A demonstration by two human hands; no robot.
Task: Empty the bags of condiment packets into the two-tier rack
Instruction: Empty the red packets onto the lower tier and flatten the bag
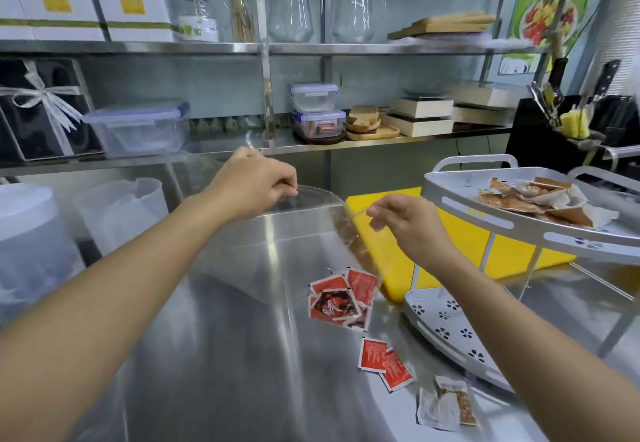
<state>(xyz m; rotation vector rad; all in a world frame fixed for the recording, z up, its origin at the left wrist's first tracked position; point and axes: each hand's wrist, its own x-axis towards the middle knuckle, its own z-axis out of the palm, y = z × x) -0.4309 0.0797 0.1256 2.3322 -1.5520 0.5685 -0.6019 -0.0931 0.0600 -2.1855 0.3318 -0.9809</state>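
A clear plastic bag (304, 233) hangs in the air above the steel counter, held up by its top edge. My left hand (252, 187) pinches the left side of that edge, my right hand (408, 225) the right side. Red condiment packets (341, 298) sit bunched in the bag's bottom corner. Two more red packets (384, 362) and brown-and-white packets (446, 403) lie loose on the counter. The white two-tier rack (485, 214) stands at the right. Its top tier holds several brown packets (540, 199); its perforated lower tier (446, 324) shows no packets.
A yellow cutting board (388, 230) lies behind the rack. Translucent jugs (117, 213) stand at the left. A black utensil holder (571, 130) is at the far right. Steel shelves (263, 48) behind the counter carry boxes, glass pitchers and plastic containers.
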